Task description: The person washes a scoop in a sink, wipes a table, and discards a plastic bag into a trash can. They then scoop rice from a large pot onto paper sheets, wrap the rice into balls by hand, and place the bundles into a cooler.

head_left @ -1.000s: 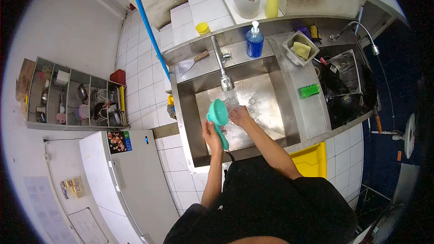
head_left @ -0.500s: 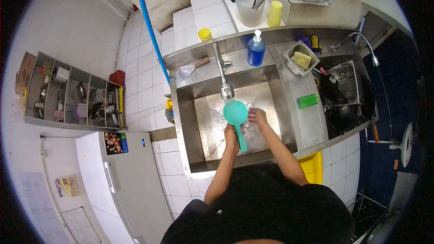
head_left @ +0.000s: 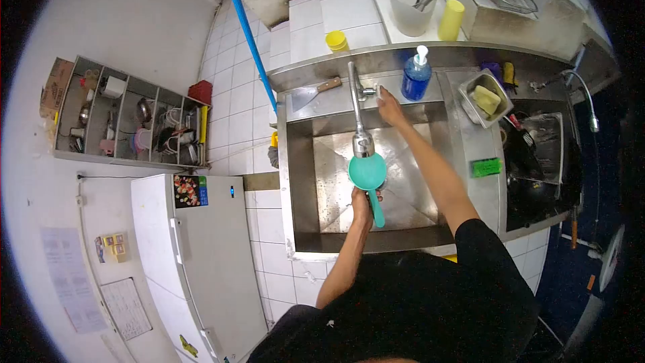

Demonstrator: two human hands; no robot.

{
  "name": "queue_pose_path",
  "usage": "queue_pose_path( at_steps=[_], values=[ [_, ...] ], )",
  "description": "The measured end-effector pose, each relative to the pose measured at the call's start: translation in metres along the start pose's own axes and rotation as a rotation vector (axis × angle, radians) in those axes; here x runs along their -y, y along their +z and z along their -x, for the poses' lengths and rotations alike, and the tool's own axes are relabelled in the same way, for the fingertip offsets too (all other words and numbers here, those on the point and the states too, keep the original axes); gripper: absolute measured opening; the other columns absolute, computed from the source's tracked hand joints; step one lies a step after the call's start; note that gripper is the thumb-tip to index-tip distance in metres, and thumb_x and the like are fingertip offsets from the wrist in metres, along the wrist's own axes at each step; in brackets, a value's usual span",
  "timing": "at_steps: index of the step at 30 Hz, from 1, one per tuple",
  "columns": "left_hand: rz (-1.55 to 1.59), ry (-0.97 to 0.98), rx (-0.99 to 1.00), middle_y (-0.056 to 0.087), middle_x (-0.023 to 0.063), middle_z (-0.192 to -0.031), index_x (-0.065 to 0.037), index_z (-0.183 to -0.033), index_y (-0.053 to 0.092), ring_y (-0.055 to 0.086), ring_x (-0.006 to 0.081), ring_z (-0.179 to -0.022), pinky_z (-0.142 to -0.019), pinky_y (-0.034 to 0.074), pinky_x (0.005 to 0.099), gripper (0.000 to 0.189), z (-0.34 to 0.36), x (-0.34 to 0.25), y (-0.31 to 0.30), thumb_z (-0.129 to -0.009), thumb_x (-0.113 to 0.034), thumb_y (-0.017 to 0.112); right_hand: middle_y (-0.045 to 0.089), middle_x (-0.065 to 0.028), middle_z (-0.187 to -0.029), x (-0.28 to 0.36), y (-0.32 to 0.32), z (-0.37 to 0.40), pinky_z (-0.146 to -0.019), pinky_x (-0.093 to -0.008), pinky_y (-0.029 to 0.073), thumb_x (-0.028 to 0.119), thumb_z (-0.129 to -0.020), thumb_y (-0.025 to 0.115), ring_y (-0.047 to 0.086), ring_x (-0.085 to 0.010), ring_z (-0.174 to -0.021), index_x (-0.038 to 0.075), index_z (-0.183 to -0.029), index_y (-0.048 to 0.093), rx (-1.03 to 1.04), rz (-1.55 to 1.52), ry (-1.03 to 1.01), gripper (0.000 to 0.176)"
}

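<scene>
My left hand (head_left: 363, 206) is closed under a turquoise plastic water dipper (head_left: 367, 172), where the bowl meets the handle. The dipper's bowl is right below the spout of the metal faucet (head_left: 357, 111), over the steel sink (head_left: 329, 195). My right hand (head_left: 390, 107) reaches past the faucet to its back right, with the fingers closed at the tap handle (head_left: 369, 91). A pump bottle of blue liquid (head_left: 416, 82) stands just right of that hand. Left of the faucet, a scraper with a wooden handle (head_left: 328, 85) lies on the sink ledge.
On the right ledge lie a green sponge (head_left: 486, 167) and a metal container (head_left: 476, 113) holding a yellowish sponge. A dark basin (head_left: 531, 191) with black cookware is farther right. Behind are a yellow cup (head_left: 451, 20) and a white tub (head_left: 407, 17). A blue pole (head_left: 247, 30) leans at left.
My right hand has left the side of the dipper and moved up and forward to the tap handle. My left hand still holds the dipper under the spout. The view has shifted slightly.
</scene>
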State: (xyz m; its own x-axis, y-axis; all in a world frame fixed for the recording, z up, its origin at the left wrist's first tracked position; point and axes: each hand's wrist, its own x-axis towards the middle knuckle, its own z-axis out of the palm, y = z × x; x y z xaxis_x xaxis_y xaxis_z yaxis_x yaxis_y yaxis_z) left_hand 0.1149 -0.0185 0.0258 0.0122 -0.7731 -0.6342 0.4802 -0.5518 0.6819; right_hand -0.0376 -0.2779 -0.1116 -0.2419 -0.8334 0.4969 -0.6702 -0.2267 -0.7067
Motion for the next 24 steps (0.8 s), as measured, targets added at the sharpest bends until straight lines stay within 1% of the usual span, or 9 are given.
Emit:
queue_pose_path(
  at_steps=[1,3,8,10,11,13,16,20,24],
  values=[
    [-0.007,0.004,-0.017,0.057,0.007,-0.084,-0.003,-0.11,0.054,0.056,0.0154,-0.071,-0.063,0.05,0.0327,0.03,-0.003,-0.002,0.004,-0.099,-0.022,0.034,0.068,-0.0194,-0.097,-0.006,0.007,-0.003,-0.078,-0.044,0.051,0.013,-0.093,0.05,0.066,-0.037,-0.087,0.0,-0.123,0.056,0.005,-0.016,0.007,0.034],
    [0.046,0.047,0.007,0.057,0.008,-0.084,-0.002,-0.11,0.053,0.056,0.0172,-0.072,-0.065,0.051,0.0343,0.03,-0.009,-0.004,0.011,-0.099,-0.023,0.034,0.066,-0.023,-0.102,0.01,-0.009,-0.021,-0.083,-0.0478,0.047,0.015,-0.095,0.05,0.061,-0.0432,-0.097,-0.001,-0.119,0.057,0.342,-0.021,0.232,0.03],
    [0.123,0.001,0.043,0.057,0.0091,-0.088,-0.001,-0.11,0.053,0.057,0.0192,-0.075,-0.071,0.051,0.0361,0.033,-0.017,0.001,0.008,-0.101,-0.029,0.039,0.066,-0.0229,-0.082,0.004,-0.006,-0.039,-0.076,-0.049,0.048,0.029,-0.098,0.047,0.063,-0.0433,-0.084,-0.002,-0.093,0.064,0.344,0.016,0.216,0.036],
    [0.089,-0.027,0.023,0.058,0.0095,-0.09,-0.001,-0.11,0.053,0.057,0.0192,-0.075,-0.071,0.051,0.0359,0.033,-0.008,0.005,-0.002,-0.101,-0.029,0.039,0.066,-0.0258,-0.084,-0.008,0.014,-0.046,-0.076,-0.0505,0.05,0.044,-0.096,0.046,0.064,-0.0441,-0.088,0.001,-0.087,0.069,0.5,0.044,0.637,0.049],
    [0.066,-0.06,0.021,0.058,0.01,-0.091,-0.001,-0.109,0.054,0.057,0.0193,-0.075,-0.07,0.051,0.0356,0.033,-0.001,0.008,-0.007,-0.101,-0.029,0.04,0.066,-0.0258,-0.084,-0.008,0.017,-0.049,-0.076,-0.0505,0.05,0.044,-0.096,0.046,0.064,-0.0441,-0.088,0.001,-0.087,0.069,0.517,0.032,0.644,0.049],
    [0.013,-0.067,-0.021,0.06,0.0099,-0.089,0.0,-0.109,0.055,0.058,0.0191,-0.071,-0.067,0.051,0.0358,0.035,0.007,0.011,-0.014,-0.101,-0.03,0.039,0.069,-0.0161,-0.073,-0.006,0.012,-0.061,-0.053,-0.0415,0.05,0.056,-0.094,0.044,0.065,-0.0253,-0.058,0.002,-0.076,0.067,0.621,-0.213,0.969,0.062],
    [-0.394,0.244,-0.046,0.064,0.0079,-0.087,0.0,-0.111,0.058,0.061,0.0156,-0.069,-0.059,0.052,0.0297,0.028,0.007,0.006,-0.028,-0.1,-0.024,0.047,0.061,-0.0044,-0.059,-0.019,-0.005,-0.064,-0.039,-0.0306,0.043,0.055,-0.095,0.046,0.056,-0.0139,-0.048,0.005,-0.079,0.067,0.76,-0.538,1.165,0.057],
    [-1.231,0.775,-0.071,0.064,0.011,-0.091,-0.005,-0.108,0.06,0.063,0.0267,-0.076,-0.066,0.053,0.0375,0.026,0.012,0.0,-0.041,-0.086,-0.018,0.066,0.067,-0.0097,-0.087,-0.025,-0.044,0.0,-0.042,-0.03,0.045,0.054,-0.093,0.051,0.058,-0.0152,-0.052,0.007,-0.108,0.06,0.77,-0.397,0.893,0.051],
    [-1.549,0.729,0.136,0.062,0.0123,-0.098,-0.009,-0.103,0.061,0.063,0.0341,-0.09,-0.074,0.052,0.0444,0.027,0.004,-0.009,-0.081,-0.078,-0.016,0.07,0.067,-0.0145,-0.077,-0.003,-0.132,0.148,-0.069,-0.0409,0.049,0.035,-0.09,0.058,0.065,-0.0306,-0.073,0.003,-0.083,0.064,0.485,-0.041,0.653,0.034]
  ],
)
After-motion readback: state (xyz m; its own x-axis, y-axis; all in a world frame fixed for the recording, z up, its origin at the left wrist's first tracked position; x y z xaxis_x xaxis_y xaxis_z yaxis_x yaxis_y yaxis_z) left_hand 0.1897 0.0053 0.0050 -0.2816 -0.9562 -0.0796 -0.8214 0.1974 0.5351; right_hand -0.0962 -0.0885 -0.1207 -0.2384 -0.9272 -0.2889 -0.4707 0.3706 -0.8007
